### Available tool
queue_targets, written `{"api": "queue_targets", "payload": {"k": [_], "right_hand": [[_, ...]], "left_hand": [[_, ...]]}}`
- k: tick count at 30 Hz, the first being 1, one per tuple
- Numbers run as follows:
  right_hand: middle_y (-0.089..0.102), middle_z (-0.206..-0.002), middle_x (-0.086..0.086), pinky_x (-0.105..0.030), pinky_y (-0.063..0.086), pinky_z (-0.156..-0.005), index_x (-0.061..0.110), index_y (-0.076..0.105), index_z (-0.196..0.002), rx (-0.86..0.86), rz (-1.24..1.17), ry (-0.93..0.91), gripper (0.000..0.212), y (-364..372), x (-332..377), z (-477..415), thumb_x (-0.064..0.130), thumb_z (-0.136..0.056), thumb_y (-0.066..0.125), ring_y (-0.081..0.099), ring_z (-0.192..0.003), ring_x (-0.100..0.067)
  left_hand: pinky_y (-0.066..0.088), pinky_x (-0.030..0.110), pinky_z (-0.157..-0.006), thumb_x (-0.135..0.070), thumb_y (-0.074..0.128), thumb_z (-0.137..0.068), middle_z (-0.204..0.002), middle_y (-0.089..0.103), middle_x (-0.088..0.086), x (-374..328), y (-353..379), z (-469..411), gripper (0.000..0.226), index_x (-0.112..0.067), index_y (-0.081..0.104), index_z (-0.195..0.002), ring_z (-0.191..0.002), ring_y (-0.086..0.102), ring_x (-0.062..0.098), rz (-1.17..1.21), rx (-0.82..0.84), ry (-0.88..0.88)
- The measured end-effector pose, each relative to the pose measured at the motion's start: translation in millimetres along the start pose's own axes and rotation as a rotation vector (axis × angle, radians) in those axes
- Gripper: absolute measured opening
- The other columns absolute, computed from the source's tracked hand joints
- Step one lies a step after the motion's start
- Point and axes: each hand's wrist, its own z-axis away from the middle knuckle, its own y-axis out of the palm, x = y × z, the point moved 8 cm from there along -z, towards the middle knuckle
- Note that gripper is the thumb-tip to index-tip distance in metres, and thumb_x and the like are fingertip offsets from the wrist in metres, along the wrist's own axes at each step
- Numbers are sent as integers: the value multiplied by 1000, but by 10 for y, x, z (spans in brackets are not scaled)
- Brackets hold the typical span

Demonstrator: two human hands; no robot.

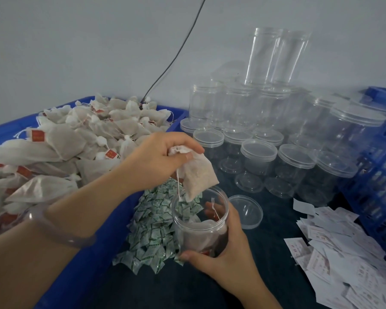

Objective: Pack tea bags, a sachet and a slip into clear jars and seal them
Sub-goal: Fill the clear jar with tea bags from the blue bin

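Fingertips of my left hand pinch the gathered neck of a white mesh tea bag, so it hangs just over the mouth of the clear round plastic jar and should drop straight in. My right hand curls round the jar's side, steadying it upright beside the heap of green-and-white sachets. Tea bags lie inside; a clear round lid sits near.

Dim, cool, even light; soft shadows; faint glare on the clear jars; wide-angle bending and blur at edges.
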Motion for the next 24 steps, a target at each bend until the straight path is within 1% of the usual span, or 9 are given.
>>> {"api": "queue_targets", "payload": {"k": [2,3,7,13,17,19,21,23,24], "right_hand": [[50,-135,27,-6,43,-91,53,34,-138,-2,8,0,103,-3,-18,0,23,-59,93,49,-125,7],[50,-135,27,-6,42,-91,52,34,-139,-3,13,1,103,-3,-26,0,22,-59,93,48,-125,6],[49,-136,28,-7,42,-92,60,33,-135,-10,37,-1,102,-4,-14,-7,32,-58,92,48,-125,5],[50,-136,25,-8,45,-90,54,33,-138,-4,8,21,103,24,6,-65,32,-58,92,50,-125,4],[53,-133,24,-10,48,-87,53,35,-136,-5,-12,15,102,48,41,-200,21,-58,92,53,-121,2],[52,-132,28,-8,45,-88,61,34,-132,-15,15,7,102,77,61,-232,24,-57,92,52,-121,5],[51,-131,30,-6,44,-88,62,32,-132,-33,34,10,104,102,52,-217,29,-54,92,51,-121,7],[52,-129,30,-7,45,-87,61,33,-132,-37,25,12,105,127,21,-168,29,-52,92,52,-119,6],[52,-129,30,-8,46,-86,60,34,-132,-31,18,16,105,137,3,-141,27,-52,92,53,-118,6]], "left_hand": [[58,36,-60,-15,59,-94,-89,69,-21,17,-19,-5,29,-42,69,-88,-63,63,24,26,-11,-33],[59,37,-61,-16,59,-93,-90,69,-20,33,-37,-10,28,-42,69,-87,-70,66,24,65,-21,-53],[55,20,-56,-12,60,-92,-79,69,-18,31,-114,-8,27,-35,70,-84,-71,68,6,204,-40,-82],[55,30,-66,-25,63,-89,-87,70,-9,-130,-5,42,16,-40,68,-89,-76,66,18,24,114,49],[45,6,-71,-20,68,-86,-86,66,-28,-180,121,108,18,-38,69,-86,-82,62,-6,-32,305,29],[42,4,-72,-20,68,-85,-87,64,-30,-175,192,155,17,-37,69,-87,-84,59,-10,-154,414,40],[42,4,-74,-35,66,-84,-96,63,-30,-185,235,214,12,-39,68,-95,-89,58,-11,-197,496,36],[42,3,-82,-54,52,-83,-106,59,-33,-213,163,185,27,-46,62,-107,-99,55,-14,-118,420,36],[40,2,-85,-52,47,-87,-110,58,-32,-208,38,108,30,-44,60,-114,-102,54,-14,-93,278,62]]}}
